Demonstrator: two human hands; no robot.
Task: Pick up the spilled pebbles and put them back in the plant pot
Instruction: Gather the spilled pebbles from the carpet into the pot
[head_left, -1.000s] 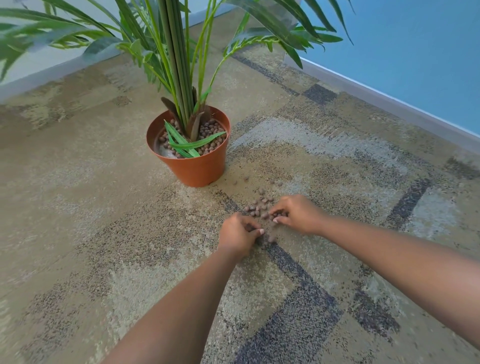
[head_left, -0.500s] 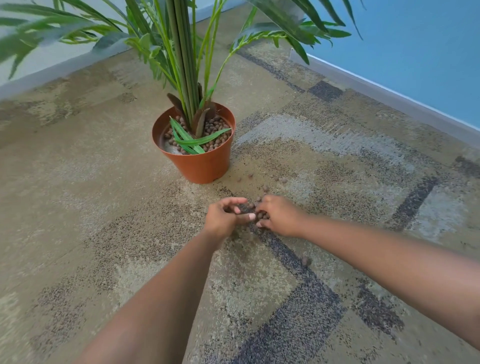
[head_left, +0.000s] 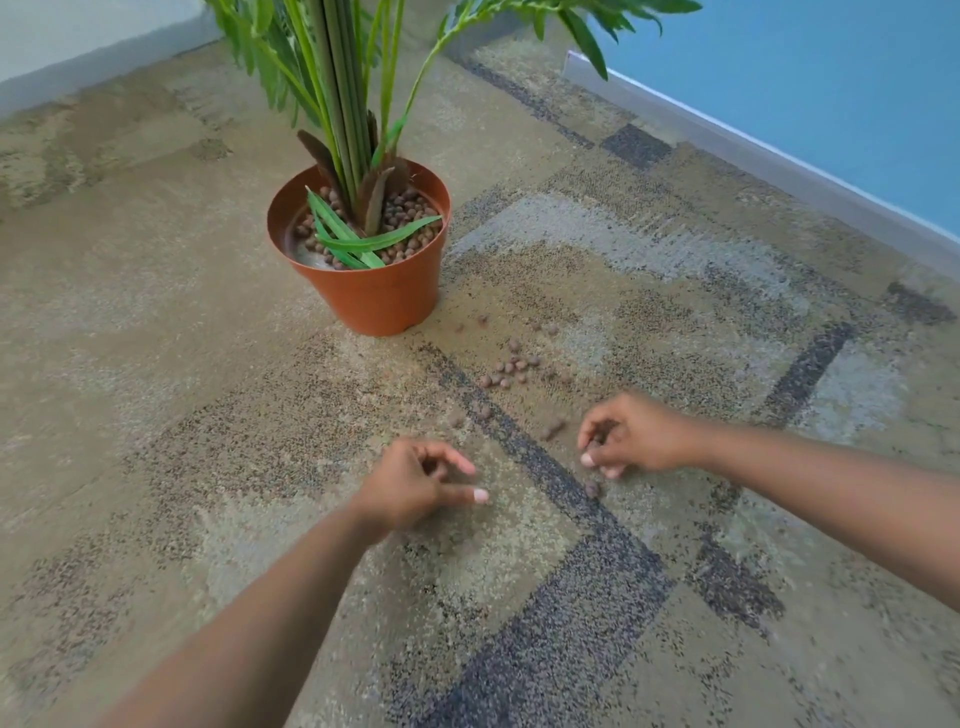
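Note:
A terracotta plant pot (head_left: 379, 299) stands on the carpet, with a green palm plant (head_left: 343, 104) and brown pebbles inside it. Spilled pebbles (head_left: 509, 370) lie in a loose cluster to the pot's lower right, and a few more (head_left: 551, 428) are scattered nearer to me. My right hand (head_left: 636, 437) hovers low over the carpet with its fingers curled around small brown pebbles, and one pebble (head_left: 592, 488) lies just below it. My left hand (head_left: 413, 488) is lower left of the cluster, thumb and forefinger apart, palm hidden.
The floor is patterned tan and grey carpet (head_left: 156, 364). A blue wall with a grey skirting board (head_left: 779, 166) runs along the right, and a pale wall (head_left: 78, 47) runs at the back left. Long leaves overhang the pot.
Both hands have pulled back from the pebble cluster toward me and spread apart. The cluster they covered is now exposed, and the view has shifted closer to the pot.

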